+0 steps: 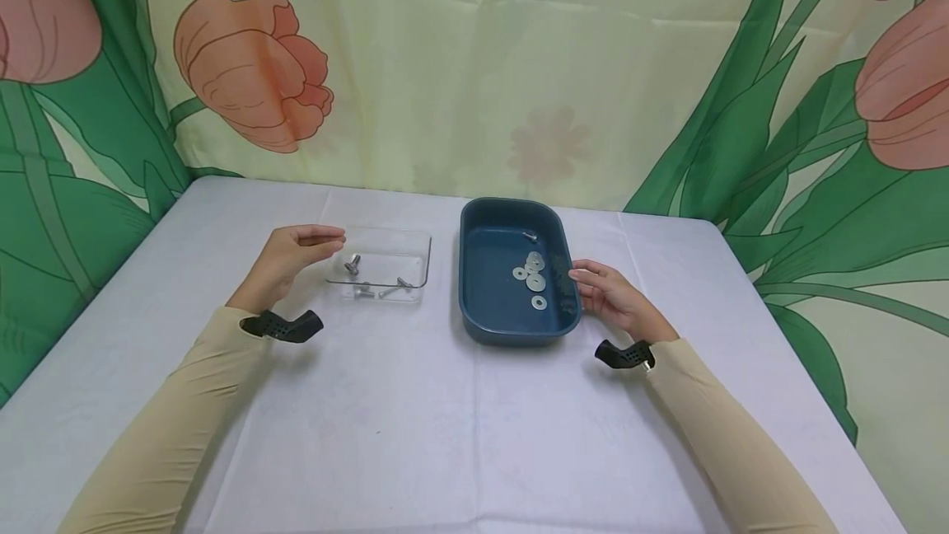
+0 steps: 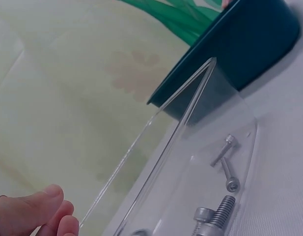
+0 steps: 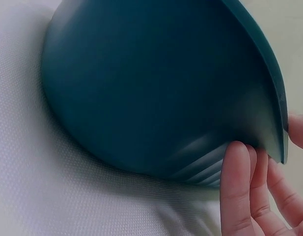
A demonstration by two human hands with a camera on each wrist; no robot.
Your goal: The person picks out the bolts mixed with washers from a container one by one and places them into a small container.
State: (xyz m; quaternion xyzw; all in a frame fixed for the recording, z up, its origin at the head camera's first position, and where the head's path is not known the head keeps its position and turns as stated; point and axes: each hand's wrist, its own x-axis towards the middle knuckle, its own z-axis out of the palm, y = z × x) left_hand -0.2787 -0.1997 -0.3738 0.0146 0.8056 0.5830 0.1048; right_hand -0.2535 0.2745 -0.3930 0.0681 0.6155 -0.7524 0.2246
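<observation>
On the left, a clear plastic box (image 1: pixel 385 256) holds several metal socket-head screws (image 2: pixel 225 167). My left hand (image 1: pixel 292 258) pinches this box at its left rim, thumb and fingertips together; the exact contact is hard to see through the clear wall. A dark blue plastic tray (image 1: pixel 485 295) stands to the right of the box, with several flat washers (image 1: pixel 535 282) and a small screw (image 1: pixel 530 236) inside. My right hand (image 1: pixel 611 297) grips the tray's right wall, its thumb at the rim and its fingers (image 3: pixel 237 187) against the outside.
A white cloth covers the table (image 1: pixel 385 435). Behind it hangs a pale curtain (image 1: pixel 563 64) printed with flowers and leaves. A narrow strip of cloth separates the box from the tray. Black straps (image 1: pixel 285 326) circle both wrists.
</observation>
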